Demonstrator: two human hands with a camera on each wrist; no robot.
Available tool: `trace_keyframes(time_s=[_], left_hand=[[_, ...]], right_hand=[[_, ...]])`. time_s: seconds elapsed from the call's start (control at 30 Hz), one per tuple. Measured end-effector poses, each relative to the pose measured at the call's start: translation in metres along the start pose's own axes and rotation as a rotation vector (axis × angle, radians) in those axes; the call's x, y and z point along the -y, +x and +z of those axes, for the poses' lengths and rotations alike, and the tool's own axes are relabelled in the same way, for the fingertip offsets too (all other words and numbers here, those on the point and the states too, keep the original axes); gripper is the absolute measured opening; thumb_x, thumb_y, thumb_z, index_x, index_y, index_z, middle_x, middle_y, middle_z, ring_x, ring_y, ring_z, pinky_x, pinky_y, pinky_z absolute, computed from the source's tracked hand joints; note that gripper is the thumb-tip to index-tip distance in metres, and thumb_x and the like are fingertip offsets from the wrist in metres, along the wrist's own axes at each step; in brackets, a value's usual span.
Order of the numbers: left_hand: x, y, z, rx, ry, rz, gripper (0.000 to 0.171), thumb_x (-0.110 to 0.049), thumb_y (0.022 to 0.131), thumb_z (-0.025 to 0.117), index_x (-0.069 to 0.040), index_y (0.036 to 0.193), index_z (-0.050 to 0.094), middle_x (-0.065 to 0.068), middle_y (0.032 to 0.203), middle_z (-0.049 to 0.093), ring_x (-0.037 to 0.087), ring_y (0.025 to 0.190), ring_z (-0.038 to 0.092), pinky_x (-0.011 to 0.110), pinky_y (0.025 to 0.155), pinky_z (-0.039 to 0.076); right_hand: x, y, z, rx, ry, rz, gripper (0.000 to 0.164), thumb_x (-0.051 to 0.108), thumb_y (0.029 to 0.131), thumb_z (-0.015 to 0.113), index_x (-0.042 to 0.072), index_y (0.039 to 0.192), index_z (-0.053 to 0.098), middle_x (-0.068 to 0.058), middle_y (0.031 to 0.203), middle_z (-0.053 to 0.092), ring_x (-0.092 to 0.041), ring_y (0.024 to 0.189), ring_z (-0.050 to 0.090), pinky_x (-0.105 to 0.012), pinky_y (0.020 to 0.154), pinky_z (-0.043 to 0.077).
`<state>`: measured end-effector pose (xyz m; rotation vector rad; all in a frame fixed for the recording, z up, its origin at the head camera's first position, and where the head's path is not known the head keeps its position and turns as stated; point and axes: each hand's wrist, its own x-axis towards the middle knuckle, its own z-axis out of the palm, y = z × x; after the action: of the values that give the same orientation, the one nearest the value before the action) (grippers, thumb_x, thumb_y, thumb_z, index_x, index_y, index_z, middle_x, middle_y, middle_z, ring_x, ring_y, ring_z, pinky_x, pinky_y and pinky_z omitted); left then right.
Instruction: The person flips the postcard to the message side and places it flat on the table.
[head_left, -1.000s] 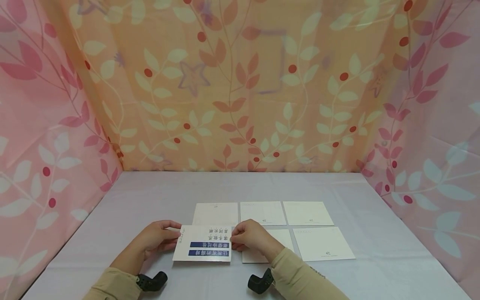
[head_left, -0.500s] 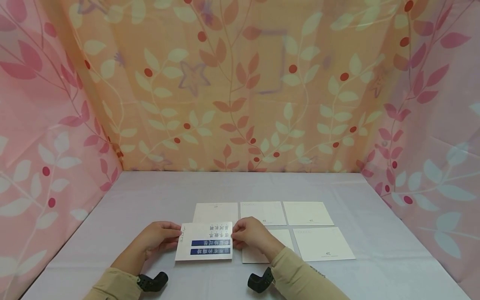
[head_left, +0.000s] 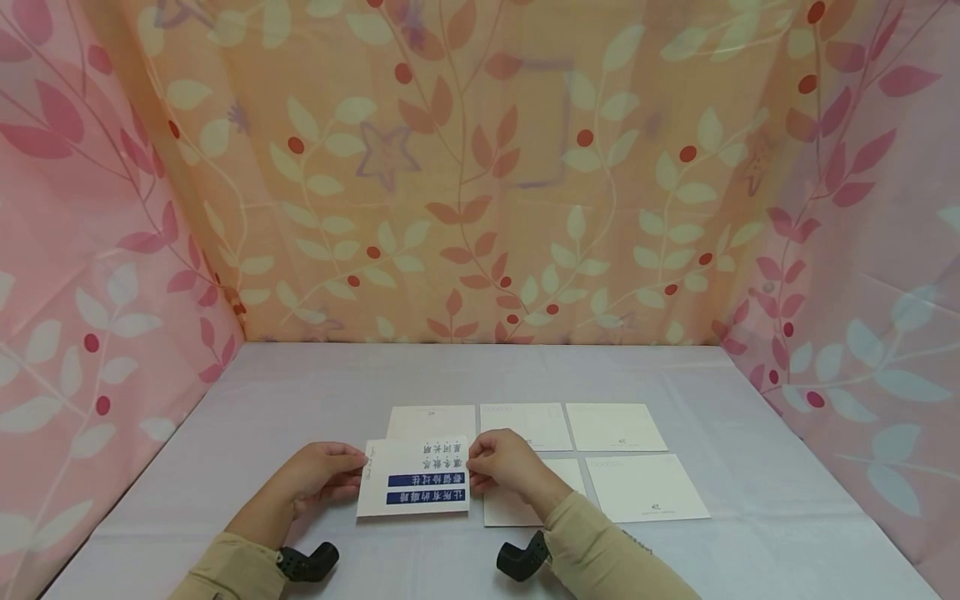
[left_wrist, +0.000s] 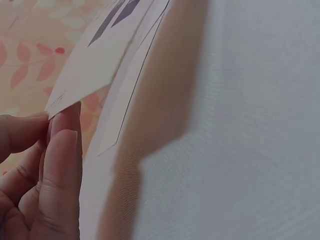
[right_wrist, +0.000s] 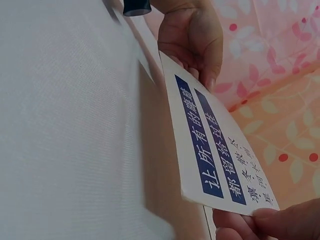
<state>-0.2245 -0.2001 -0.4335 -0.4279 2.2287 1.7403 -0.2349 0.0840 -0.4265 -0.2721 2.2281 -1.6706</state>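
A white card with blue bands and dark printed characters is held between both hands, its writing upside down in the head view. My left hand pinches its left edge between thumb and fingers. On the opposite edge, the thumb and fingers of my right hand grip it. Both wrist views show the card off the table, with a shadow beneath it. Behind it lies a cream card, partly covered. Another pale card is partly hidden by the right hand and forearm.
On the white tablecloth lie more blank-looking cards in rows: one card at back middle, one card at back right and one card at front right. Patterned curtains enclose the table at the back and sides.
The printed card has shifted slightly right and away from me, toward the back row. The right hand has moved a little farther back with it. The cards on the table stay put.
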Motion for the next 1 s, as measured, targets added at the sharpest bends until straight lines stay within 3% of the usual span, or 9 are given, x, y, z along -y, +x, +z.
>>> trace_keyframes(time_s=[1.0], left_hand=[[-0.0042, -0.0061, 0.0008, 0.059, 0.028, 0.032, 0.018, -0.01, 0.079, 0.069, 0.0, 0.093, 0.065, 0.008, 0.083, 0.067, 0.019, 0.068, 0.063, 0.031, 0.062, 0.054]], right_hand=[[0.0013, 0.0044, -0.0071, -0.029, -0.034, -0.002, 0.005, 0.003, 0.084, 0.062, 0.0, 0.081, 0.06, -0.008, 0.067, 0.063, -0.017, 0.057, 0.062, -0.034, 0.057, 0.055]])
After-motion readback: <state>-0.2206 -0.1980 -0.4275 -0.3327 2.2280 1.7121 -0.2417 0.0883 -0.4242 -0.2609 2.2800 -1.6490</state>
